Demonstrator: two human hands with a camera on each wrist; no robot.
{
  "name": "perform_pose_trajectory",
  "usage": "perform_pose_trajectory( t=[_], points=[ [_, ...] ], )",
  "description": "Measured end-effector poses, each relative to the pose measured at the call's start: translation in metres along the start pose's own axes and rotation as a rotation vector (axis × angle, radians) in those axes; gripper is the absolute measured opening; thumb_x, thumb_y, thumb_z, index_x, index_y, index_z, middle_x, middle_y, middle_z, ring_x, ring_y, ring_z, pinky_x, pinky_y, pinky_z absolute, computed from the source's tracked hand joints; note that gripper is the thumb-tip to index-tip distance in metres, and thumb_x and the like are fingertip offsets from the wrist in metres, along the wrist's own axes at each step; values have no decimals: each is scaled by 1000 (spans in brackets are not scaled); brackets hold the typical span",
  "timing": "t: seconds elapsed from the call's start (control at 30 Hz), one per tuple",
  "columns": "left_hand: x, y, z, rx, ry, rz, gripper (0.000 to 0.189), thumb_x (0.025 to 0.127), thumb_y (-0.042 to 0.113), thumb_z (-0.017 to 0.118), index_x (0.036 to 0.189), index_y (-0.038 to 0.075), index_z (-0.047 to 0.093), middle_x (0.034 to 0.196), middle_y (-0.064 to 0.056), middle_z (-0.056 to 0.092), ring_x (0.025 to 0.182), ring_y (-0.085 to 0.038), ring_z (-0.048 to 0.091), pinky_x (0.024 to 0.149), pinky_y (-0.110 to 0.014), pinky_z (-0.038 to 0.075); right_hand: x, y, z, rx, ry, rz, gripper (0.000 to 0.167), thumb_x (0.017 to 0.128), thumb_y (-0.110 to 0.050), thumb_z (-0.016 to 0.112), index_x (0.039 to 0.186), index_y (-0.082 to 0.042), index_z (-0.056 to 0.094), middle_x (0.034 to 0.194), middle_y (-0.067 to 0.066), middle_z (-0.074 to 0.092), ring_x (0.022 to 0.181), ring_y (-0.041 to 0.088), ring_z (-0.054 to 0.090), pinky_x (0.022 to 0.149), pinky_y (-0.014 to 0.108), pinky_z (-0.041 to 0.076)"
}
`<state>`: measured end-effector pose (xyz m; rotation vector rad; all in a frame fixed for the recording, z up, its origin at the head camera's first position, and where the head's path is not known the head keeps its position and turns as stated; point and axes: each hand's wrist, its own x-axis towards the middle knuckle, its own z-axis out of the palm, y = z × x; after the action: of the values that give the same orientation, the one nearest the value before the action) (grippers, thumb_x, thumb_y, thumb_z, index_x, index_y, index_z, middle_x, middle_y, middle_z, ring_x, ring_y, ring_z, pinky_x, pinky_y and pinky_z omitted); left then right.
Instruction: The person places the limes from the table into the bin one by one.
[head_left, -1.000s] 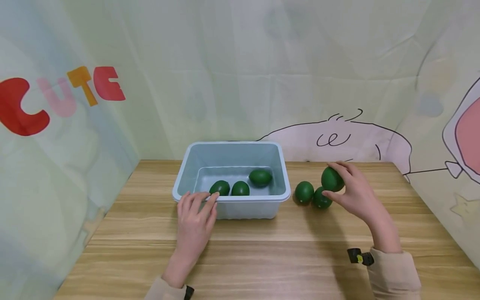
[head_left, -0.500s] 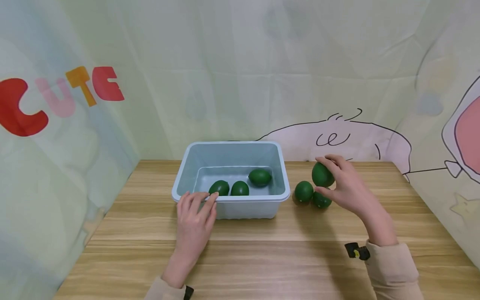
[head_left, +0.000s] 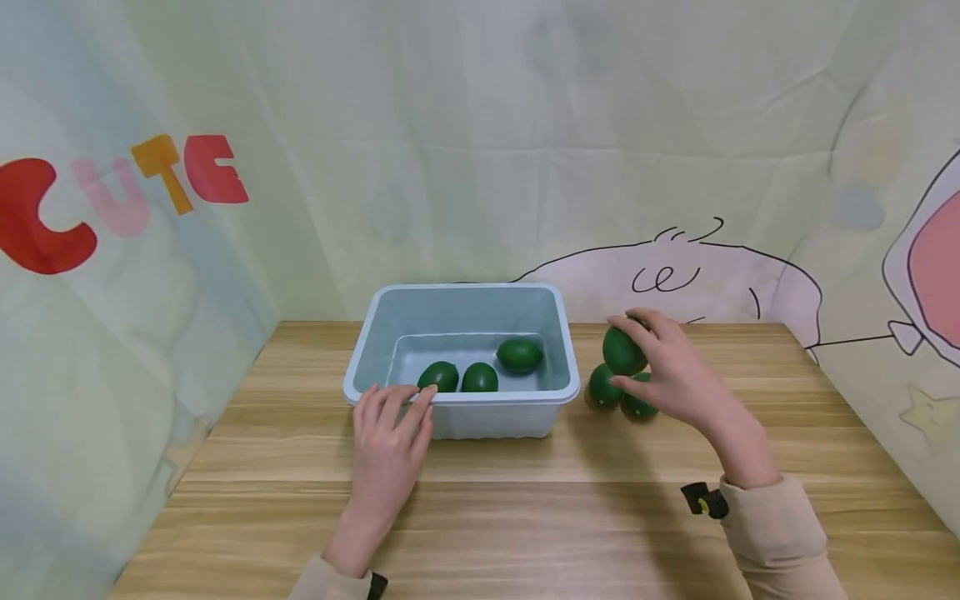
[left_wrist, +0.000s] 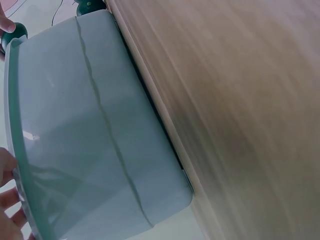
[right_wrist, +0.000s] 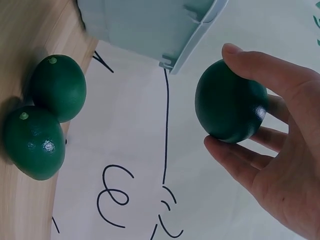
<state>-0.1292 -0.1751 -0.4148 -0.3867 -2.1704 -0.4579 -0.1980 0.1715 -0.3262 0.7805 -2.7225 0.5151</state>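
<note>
A dark green, glossy lime (head_left: 622, 350) is held between the thumb and fingers of my right hand (head_left: 678, 371). In the right wrist view this lime (right_wrist: 225, 102) hangs clear of the table, gripped from one side. Two more limes, one on the left (head_left: 603, 387) and one on the right (head_left: 639, 406), lie side by side on the table beneath that hand. My left hand (head_left: 390, 442) has its fingers hooked over the front rim of a pale blue plastic box (head_left: 517, 398). Inside the box are three limes, the rearmost one (head_left: 520, 356) lying toward the right.
The wood-grain table (head_left: 525, 517) runs back to a printed cloth backdrop (head_left: 465, 167) with colourful letters and a cartoon outline. The box's right wall stands between its inside and the two limes on the table.
My right hand has moved left toward the box with the lime, now above the left part of the pair on the table. My left hand stays on the rim.
</note>
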Motion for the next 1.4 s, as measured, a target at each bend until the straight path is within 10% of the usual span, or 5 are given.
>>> perform_pose_trajectory(
  t=[1.4],
  points=[
    [0, 0, -1, 0, -1, 7, 26, 86, 10, 65, 111, 7, 71, 102, -12, 64, 102, -33, 54, 103, -58, 35, 38, -41, 6, -36, -99, -130, 75, 78, -31, 79, 143, -18, 44, 143, 13, 41, 123, 32, 45, 97, 47, 49]
  ],
)
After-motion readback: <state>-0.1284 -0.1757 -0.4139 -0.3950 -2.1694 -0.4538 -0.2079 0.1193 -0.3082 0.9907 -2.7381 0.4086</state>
